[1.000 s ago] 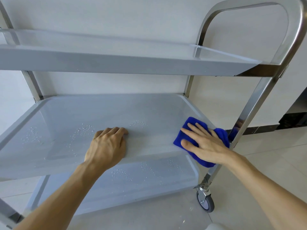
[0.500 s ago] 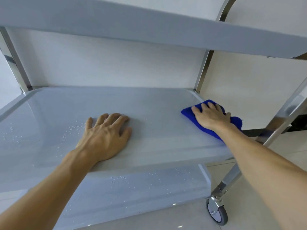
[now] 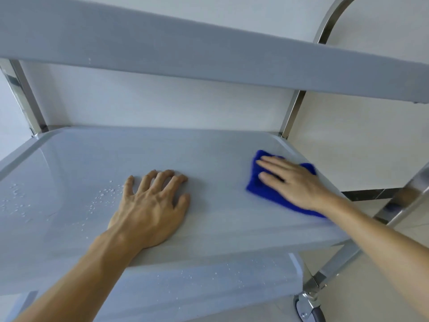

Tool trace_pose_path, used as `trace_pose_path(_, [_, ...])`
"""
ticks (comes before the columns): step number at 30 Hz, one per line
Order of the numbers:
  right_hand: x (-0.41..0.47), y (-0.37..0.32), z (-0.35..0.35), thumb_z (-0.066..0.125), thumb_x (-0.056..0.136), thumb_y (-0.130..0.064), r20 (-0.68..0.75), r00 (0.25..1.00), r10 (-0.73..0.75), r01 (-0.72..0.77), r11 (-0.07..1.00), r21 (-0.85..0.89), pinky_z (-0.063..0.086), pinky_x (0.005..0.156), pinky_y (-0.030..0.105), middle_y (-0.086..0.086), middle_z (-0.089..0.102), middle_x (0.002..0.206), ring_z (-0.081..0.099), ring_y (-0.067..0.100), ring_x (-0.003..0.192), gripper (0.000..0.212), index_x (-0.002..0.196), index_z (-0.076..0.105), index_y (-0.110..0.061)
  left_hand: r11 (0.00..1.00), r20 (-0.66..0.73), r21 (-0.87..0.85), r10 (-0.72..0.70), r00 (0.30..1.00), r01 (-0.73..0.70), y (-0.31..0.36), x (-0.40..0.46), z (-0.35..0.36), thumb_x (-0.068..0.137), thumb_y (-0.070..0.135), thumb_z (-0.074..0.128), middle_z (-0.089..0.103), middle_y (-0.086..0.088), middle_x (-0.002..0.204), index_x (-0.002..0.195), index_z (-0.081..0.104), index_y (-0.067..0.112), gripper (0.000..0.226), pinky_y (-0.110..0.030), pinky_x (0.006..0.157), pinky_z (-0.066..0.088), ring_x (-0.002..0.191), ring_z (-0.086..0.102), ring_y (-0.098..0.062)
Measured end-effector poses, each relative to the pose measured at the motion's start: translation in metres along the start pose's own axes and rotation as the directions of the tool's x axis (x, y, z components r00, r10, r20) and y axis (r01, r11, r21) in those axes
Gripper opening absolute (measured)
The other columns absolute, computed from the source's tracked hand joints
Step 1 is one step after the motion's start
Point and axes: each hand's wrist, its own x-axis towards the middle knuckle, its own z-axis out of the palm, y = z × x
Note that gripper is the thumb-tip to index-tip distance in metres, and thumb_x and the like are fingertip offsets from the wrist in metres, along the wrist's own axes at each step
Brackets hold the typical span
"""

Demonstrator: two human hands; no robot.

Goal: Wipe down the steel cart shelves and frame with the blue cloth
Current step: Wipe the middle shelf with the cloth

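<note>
The steel cart's middle shelf (image 3: 209, 154) fills the view, with water droplets (image 3: 102, 198) on its left part. My right hand (image 3: 292, 182) lies flat with straight fingers on the blue cloth (image 3: 262, 189), pressing it onto the shelf near the right rim. My left hand (image 3: 151, 205) rests palm down on the shelf's front middle, fingers spread and slightly arched. The top shelf (image 3: 209, 49) runs overhead. The bottom shelf (image 3: 209, 282) shows below, also dotted with droplets.
Steel frame uprights stand at the back left (image 3: 25, 96), the back right (image 3: 290, 115) and the front right (image 3: 404, 205). A caster wheel (image 3: 310, 310) sits on the tiled floor at the lower right. A white wall is behind the cart.
My right hand has slid the blue cloth from the shelf's front right corner further back and inward along the right side. My head has dropped lower and closer. The left hand stays put.
</note>
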Motion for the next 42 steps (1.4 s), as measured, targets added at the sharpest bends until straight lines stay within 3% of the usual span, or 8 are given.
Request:
trace_pose_path(5, [0.063, 0.049, -0.004, 0.022, 0.098, -0.060, -0.033, 0.887, 0.460, -0.461, 0.881, -0.105, 0.028, 0.113, 0.053, -0.004, 0.025, 0.160, 0.024, 0.025, 0.146, 0.055, 0.144, 0.041, -0.036, 1.000, -0.025, 0.019, 0.001, 1.000, -0.001, -0.002, 0.001, 0.003, 0.095, 0.059, 0.014, 0.021, 0.020, 0.155, 0.143, 0.022, 0.045, 0.051, -0.049, 0.120, 0.007, 0.148, 0.011, -0.010])
trace_pose_path(8, [0.110, 0.014, 0.012, 0.014, 0.098, -0.054, -0.034, 0.826, 0.563, -0.561, 0.814, -0.147, 0.017, 0.114, 0.064, 0.007, 0.024, 0.159, 0.018, 0.034, 0.146, 0.063, 0.149, 0.035, -0.022, 1.000, -0.015, 0.026, 0.001, 1.000, -0.001, -0.002, 0.001, 0.004, 0.093, 0.060, 0.011, 0.019, 0.021, 0.155, 0.143, 0.019, 0.046, 0.053, -0.048, 0.120, 0.005, 0.148, 0.009, -0.009])
trace_pose_path(13, [0.135, -0.079, 0.040, 0.022, 0.097, -0.061, 0.056, 0.983, 0.175, -0.171, 0.982, -0.077, 0.012, 0.117, 0.060, -0.003, 0.024, 0.161, 0.016, 0.024, 0.149, 0.060, 0.144, 0.041, -0.029, 1.000, 0.000, 0.023, -0.011, 1.000, 0.011, -0.003, 0.002, 0.000, 0.092, 0.062, 0.008, 0.015, 0.022, 0.156, 0.145, 0.016, 0.047, 0.056, -0.047, 0.121, 0.002, 0.148, 0.005, -0.007])
trace_pose_path(18, [0.083, -0.084, 0.043, 0.018, 0.082, -0.082, 0.139, 0.965, -0.225, 0.225, 0.974, 0.015, 0.007, 0.121, 0.037, -0.024, 0.013, 0.163, 0.005, 0.000, 0.150, 0.078, 0.152, 0.025, -0.047, 1.000, 0.013, 0.014, -0.019, 1.000, 0.019, -0.001, 0.001, -0.002, 0.092, 0.061, 0.008, 0.014, 0.024, 0.156, 0.146, 0.014, 0.048, 0.055, -0.046, 0.121, 0.001, 0.147, 0.003, -0.005])
trace_pose_path(23, [0.084, 0.002, 0.011, 0.031, 0.095, -0.068, 0.068, 0.997, 0.033, -0.031, 0.999, -0.023, 0.016, 0.121, 0.037, -0.017, 0.024, 0.162, 0.019, 0.008, 0.150, 0.059, 0.148, 0.037, -0.043, 1.000, 0.015, 0.009, -0.015, 1.000, 0.015, 0.000, 0.001, -0.001, 0.090, 0.063, 0.006, 0.013, 0.024, 0.156, 0.145, 0.014, 0.048, 0.058, -0.047, 0.121, 0.001, 0.148, 0.001, -0.005])
trace_pose_path(30, [0.147, 0.023, 0.019, 0.025, 0.096, -0.058, -0.048, 0.886, 0.461, -0.464, 0.884, -0.058, 0.013, 0.118, 0.057, 0.004, 0.031, 0.159, 0.023, 0.028, 0.146, 0.065, 0.149, 0.034, -0.022, 1.000, 0.001, 0.001, -0.012, 1.000, 0.012, -0.001, 0.000, 0.002, 0.091, 0.063, 0.003, 0.010, 0.023, 0.157, 0.145, 0.012, 0.048, 0.057, -0.047, 0.121, -0.001, 0.149, -0.001, -0.007])
trace_pose_path(36, [0.176, -0.093, 0.054, 0.031, 0.094, -0.061, 0.010, 0.992, 0.128, -0.128, 0.992, -0.023, 0.011, 0.119, 0.057, 0.000, 0.032, 0.158, 0.021, 0.023, 0.148, 0.063, 0.143, 0.042, -0.024, 1.000, -0.008, 0.001, -0.018, 1.000, 0.018, -0.005, 0.002, 0.003, 0.092, 0.063, 0.005, 0.010, 0.023, 0.158, 0.146, 0.014, 0.046, 0.058, -0.048, 0.121, -0.001, 0.149, -0.001, -0.007])
trace_pose_path(42, [0.139, -0.137, 0.065, 0.027, 0.097, -0.058, 0.113, 0.985, -0.131, 0.122, 0.989, 0.085, 0.000, 0.120, 0.050, -0.013, 0.019, 0.163, 0.007, 0.009, 0.151, 0.060, 0.150, 0.035, -0.031, 1.000, -0.027, -0.022, -0.011, 1.000, 0.010, -0.006, 0.004, 0.006, 0.095, 0.060, 0.014, 0.019, 0.022, 0.155, 0.144, 0.022, 0.042, 0.052, -0.045, 0.122, 0.001, 0.149, 0.005, -0.007])
